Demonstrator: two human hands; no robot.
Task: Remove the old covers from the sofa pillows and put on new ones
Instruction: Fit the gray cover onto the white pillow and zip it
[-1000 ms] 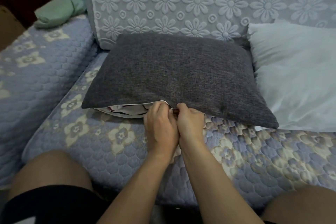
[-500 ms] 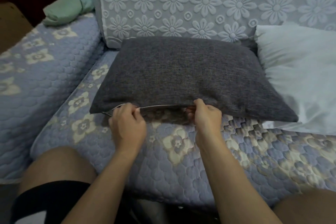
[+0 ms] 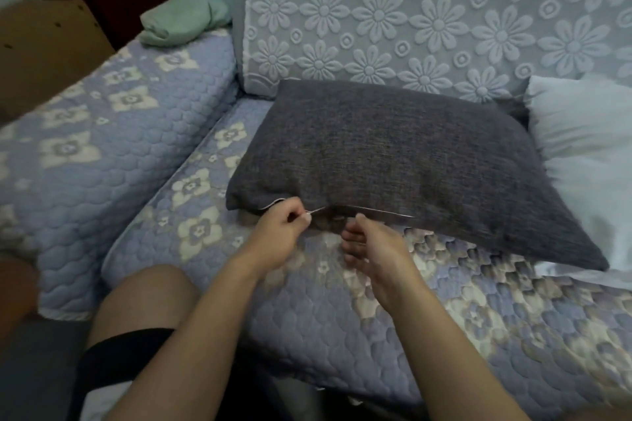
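Both hands work apart at the grey pillow's [image 3: 403,164] near edge on the sofa seat [image 3: 307,311]: left hand [image 3: 282,237] pinches the zipper pull, right hand [image 3: 371,246] hovers loosely curled, holding nothing.

Your left hand [image 3: 282,232] now sits near the left corner of the grey pillow [image 3: 393,161] — the seam there is closed — and your right hand [image 3: 372,246] is off the edge.
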